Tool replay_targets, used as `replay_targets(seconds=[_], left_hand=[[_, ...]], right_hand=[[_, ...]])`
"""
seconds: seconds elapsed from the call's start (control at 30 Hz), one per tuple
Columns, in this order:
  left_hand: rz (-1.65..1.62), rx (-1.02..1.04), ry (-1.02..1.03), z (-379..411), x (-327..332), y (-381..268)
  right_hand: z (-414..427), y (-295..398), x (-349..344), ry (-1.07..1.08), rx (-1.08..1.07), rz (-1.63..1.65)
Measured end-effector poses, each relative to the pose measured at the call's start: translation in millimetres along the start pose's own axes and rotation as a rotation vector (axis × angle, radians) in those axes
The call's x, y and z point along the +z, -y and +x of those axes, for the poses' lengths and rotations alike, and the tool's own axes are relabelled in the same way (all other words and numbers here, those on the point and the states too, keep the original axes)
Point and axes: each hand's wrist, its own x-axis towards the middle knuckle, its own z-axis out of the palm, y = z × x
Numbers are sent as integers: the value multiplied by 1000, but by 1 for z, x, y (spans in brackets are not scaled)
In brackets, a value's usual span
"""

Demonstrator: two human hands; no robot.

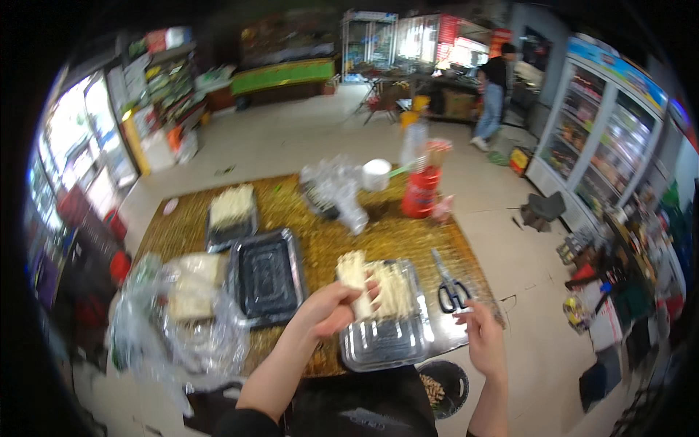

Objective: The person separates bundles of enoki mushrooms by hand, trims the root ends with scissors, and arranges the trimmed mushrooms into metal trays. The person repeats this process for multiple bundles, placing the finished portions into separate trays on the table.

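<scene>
My left hand holds a bundle of enoki mushrooms over the left side of a plastic tray. More enoki mushrooms lie in that tray's far part. Just below a pair of scissors, my right hand hovers with its fingers slightly bent and apart; whether it touches the handles cannot be told. An empty black tray lies left of centre. Behind it, another black tray bears enoki mushrooms. At the left, a clear plastic bag holds pale blocks of mushrooms.
On the table's far side are a crumpled plastic bag, a white cup and a red container of sticks. A black bin with cut pieces stands below the near edge. A person stands in the background near the fridge.
</scene>
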Motion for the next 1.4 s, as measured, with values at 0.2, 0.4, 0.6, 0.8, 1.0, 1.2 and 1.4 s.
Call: replay_targets(seconds=[0.2, 0.4, 0.6, 0.8, 1.0, 1.2, 1.4], left_hand=[[110, 12, 77, -3, -10, -9], [265, -26, 31, 15, -10, -6], [276, -19, -16, 23, -13, -8], [151, -52, -32, 27, -17, -11], [267, 6, -62, 28, -13, -6], [393, 55, -32, 36, -16, -2], [320, 120, -125, 43, -18, 0]], right_hand=[[91, 23, 79, 517, 220, 340], [118, 16, 133, 747, 395, 427], [126, 28, 131, 700, 432, 335], [132, 8, 130, 659, 473, 350], [128, 28, 127, 577, 417, 299], [129, 23, 130, 588, 429, 366], [134, 14, 127, 531, 511, 477]])
